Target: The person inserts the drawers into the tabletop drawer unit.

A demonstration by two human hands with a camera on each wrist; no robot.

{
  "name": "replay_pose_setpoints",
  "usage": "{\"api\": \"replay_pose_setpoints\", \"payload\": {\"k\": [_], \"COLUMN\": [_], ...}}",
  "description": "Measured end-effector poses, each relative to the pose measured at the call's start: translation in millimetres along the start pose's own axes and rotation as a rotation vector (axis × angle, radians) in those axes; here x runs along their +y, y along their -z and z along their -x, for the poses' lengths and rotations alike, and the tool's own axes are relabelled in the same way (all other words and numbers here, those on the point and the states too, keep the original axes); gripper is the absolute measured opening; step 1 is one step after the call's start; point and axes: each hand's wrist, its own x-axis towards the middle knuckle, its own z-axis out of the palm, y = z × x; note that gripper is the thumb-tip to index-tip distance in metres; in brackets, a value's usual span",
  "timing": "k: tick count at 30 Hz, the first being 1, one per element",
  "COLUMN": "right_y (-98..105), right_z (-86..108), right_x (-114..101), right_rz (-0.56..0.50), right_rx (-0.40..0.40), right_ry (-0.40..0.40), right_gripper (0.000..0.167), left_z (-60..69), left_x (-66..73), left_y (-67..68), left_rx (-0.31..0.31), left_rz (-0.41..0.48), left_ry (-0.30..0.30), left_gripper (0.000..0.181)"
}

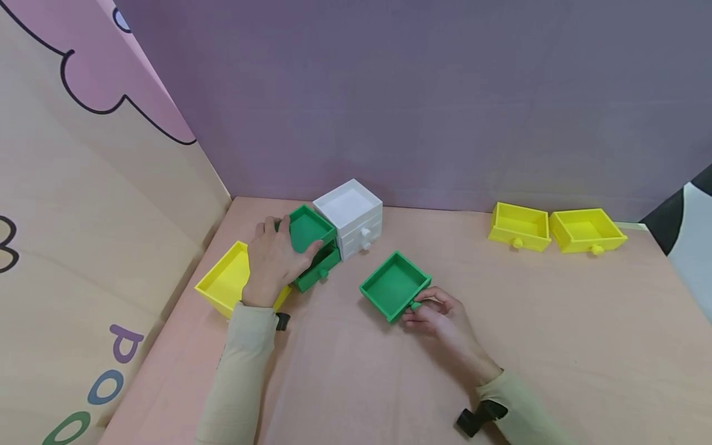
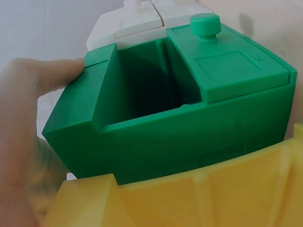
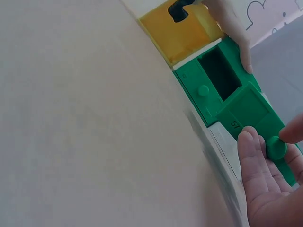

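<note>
A green drawer (image 1: 395,285) is held above the table, tilted, its tray side facing up in the head view. My right hand (image 1: 442,318) pinches its round knob (image 3: 276,148) between thumb and fingers. To the left stands a small green cabinet (image 1: 313,230) with a dark vacant slot above a lower drawer (image 2: 236,61) that sits inside. My left hand (image 1: 277,256) grips the top of this cabinet, thumb (image 2: 61,73) along its upper front edge and fingers over the far side.
A yellow cabinet (image 1: 221,281) stands left of the green one, partly behind my left arm. A white cabinet (image 1: 358,213) with a knobbed drawer adjoins the green one. Two yellow drawers (image 1: 520,225) (image 1: 589,228) lie at the back right, near the purple wall.
</note>
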Motion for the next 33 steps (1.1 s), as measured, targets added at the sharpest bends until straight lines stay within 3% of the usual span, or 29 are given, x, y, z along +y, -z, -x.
{"api": "replay_pose_setpoints", "payload": {"k": [13,33], "right_y": [-18.2,-58.3], "right_z": [-6.4,-17.8], "right_x": [5.2,6.8], "right_rz": [-0.036,-0.015], "right_rx": [0.021,-0.025], "right_ry": [-0.014,-0.054], "right_gripper": [0.016,0.023], "left_z": [0.4,0.4], "left_x": [-0.8,-1.4], "left_y": [0.4,-0.7], "left_rx": [-0.003,0.016], "left_rz": [0.010,0.025], "left_ry": [-0.006,-0.011], "left_gripper": [0.093,0.093]}}
